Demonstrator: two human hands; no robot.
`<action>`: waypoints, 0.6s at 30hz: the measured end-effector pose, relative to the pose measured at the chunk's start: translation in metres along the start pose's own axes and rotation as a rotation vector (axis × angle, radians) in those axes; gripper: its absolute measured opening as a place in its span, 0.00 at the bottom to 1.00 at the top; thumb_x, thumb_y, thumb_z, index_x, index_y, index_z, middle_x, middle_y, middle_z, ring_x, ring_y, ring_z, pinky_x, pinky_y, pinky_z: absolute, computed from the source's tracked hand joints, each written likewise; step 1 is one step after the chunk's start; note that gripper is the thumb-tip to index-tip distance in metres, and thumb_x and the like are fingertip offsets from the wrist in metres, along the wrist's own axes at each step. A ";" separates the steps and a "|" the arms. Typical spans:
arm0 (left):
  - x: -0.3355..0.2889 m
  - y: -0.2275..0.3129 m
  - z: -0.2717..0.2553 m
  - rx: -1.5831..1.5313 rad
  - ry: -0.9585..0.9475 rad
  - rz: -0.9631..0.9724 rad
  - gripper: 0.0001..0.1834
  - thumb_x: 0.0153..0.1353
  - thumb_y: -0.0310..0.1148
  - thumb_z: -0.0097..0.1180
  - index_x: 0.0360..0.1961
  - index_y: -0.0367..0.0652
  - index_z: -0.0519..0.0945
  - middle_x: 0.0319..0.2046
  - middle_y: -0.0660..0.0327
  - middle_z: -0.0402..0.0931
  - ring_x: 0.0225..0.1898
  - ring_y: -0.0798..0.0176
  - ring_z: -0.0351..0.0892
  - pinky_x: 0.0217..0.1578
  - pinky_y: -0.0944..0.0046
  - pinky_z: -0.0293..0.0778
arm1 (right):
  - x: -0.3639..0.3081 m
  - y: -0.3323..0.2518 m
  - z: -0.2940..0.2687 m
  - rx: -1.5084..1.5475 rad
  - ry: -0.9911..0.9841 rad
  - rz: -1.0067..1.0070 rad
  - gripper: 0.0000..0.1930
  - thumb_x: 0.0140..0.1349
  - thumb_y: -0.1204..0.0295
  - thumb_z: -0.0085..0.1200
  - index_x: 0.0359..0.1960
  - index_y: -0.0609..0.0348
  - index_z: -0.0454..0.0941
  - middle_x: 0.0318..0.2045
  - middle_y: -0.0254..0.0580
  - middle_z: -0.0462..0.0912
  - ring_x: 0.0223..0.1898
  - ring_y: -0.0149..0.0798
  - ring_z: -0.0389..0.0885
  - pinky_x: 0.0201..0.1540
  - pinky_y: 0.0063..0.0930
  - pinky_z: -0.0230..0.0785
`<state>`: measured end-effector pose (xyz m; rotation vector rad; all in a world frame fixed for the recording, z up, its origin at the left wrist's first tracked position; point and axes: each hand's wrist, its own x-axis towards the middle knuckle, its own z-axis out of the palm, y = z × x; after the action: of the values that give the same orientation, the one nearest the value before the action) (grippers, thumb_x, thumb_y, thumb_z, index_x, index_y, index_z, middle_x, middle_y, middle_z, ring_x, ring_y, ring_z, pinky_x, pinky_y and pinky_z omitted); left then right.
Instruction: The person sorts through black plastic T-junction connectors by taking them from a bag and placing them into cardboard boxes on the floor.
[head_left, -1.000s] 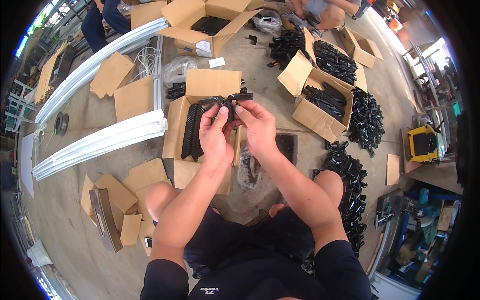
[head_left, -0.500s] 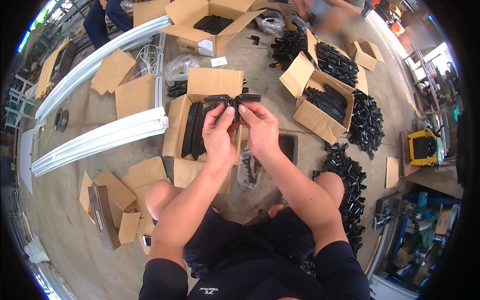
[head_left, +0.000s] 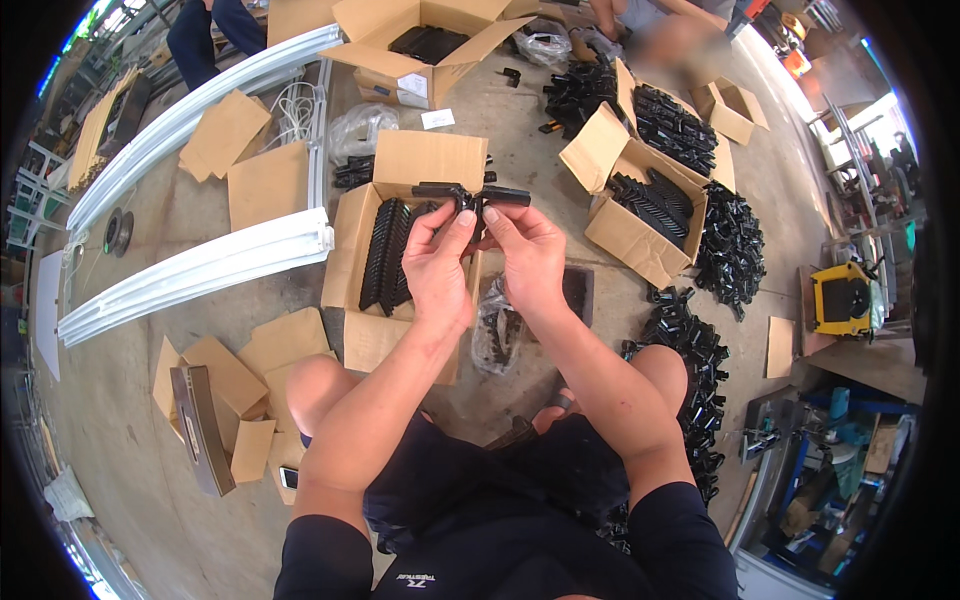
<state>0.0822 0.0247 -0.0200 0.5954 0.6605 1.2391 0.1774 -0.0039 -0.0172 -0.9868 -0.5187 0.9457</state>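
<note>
My left hand (head_left: 438,275) pinches a black bracket-like piece (head_left: 436,189) between thumb and fingers. A second black piece (head_left: 508,196) is pinched in my right hand (head_left: 533,262). The inner ends of the two pieces come together between my thumbs; whether they are joined I cannot tell, since my fingers hide part of them. Both hands are raised over an open cardboard box (head_left: 347,245), which holds rows of stacked black ribbed parts (head_left: 384,262). Beside the box, below my right hand, lies a clear plastic bag (head_left: 494,335) with dark bits in it.
To the right stand another open box (head_left: 632,248) of black parts and loose heaps (head_left: 735,245), one running down beside my right knee. White metal profiles (head_left: 200,278) lie at left, near flattened cardboard (head_left: 268,188). A phone (head_left: 289,478) rests by my left arm. Another person sits at the far right.
My right hand has shifted slightly to the right, and the outer end of its black piece tips a little lower. My left hand keeps its pinch almost in place.
</note>
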 end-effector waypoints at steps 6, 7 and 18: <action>-0.001 -0.001 0.000 0.023 0.011 0.018 0.10 0.66 0.24 0.63 0.47 0.41 0.80 0.43 0.60 0.84 0.42 0.66 0.83 0.43 0.59 0.79 | 0.000 -0.001 -0.002 -0.010 0.001 0.005 0.05 0.68 0.77 0.60 0.41 0.66 0.83 0.37 0.39 0.87 0.34 0.28 0.83 0.33 0.25 0.80; -0.001 -0.002 0.000 0.022 0.011 0.018 0.10 0.66 0.24 0.63 0.47 0.41 0.80 0.43 0.60 0.84 0.42 0.66 0.83 0.43 0.59 0.79 | 0.000 -0.002 -0.002 -0.025 0.008 0.026 0.05 0.69 0.76 0.60 0.40 0.66 0.83 0.37 0.39 0.87 0.33 0.27 0.83 0.32 0.25 0.80; -0.003 -0.002 0.000 -0.006 0.019 0.022 0.11 0.66 0.24 0.64 0.48 0.41 0.80 0.44 0.60 0.84 0.43 0.67 0.82 0.46 0.63 0.77 | -0.004 -0.002 0.000 0.148 0.013 0.147 0.06 0.69 0.79 0.58 0.44 0.66 0.82 0.38 0.40 0.86 0.35 0.29 0.83 0.35 0.27 0.81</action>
<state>0.0823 0.0211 -0.0209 0.5881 0.6675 1.2679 0.1765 -0.0081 -0.0152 -0.9057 -0.3629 1.0919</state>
